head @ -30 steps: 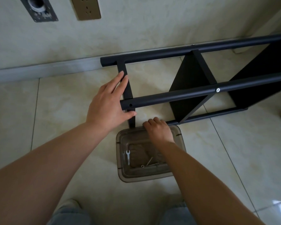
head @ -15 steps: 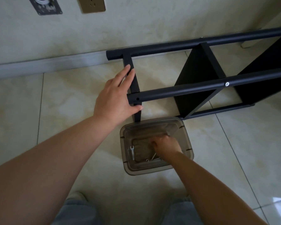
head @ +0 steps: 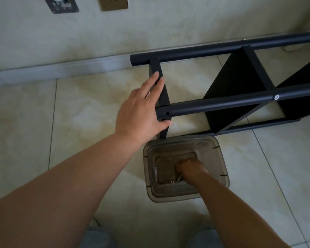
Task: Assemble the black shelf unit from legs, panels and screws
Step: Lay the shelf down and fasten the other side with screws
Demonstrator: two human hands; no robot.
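The left hand (head: 140, 113) lies flat, fingers straight, against the end crossbar (head: 160, 86) of the black shelf unit (head: 240, 90) lying on its side. Just below it, the right hand (head: 191, 169) reaches, curled, into a smoky plastic bin (head: 220, 158) among screws (head: 172, 182); whether it grips anything cannot be told.

Shelf unit (head: 222, 106) legs matt black w/ smooth finish; bin (head: 220, 169) beside it translucent smoky plastic; floor (head: 25, 140) glossy tile.

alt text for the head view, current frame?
Right hand reaches into a clear plastic bin of hardware on the tiled floor, while the left hand rests open against the end of a half-built black shelf unit lying on its side.
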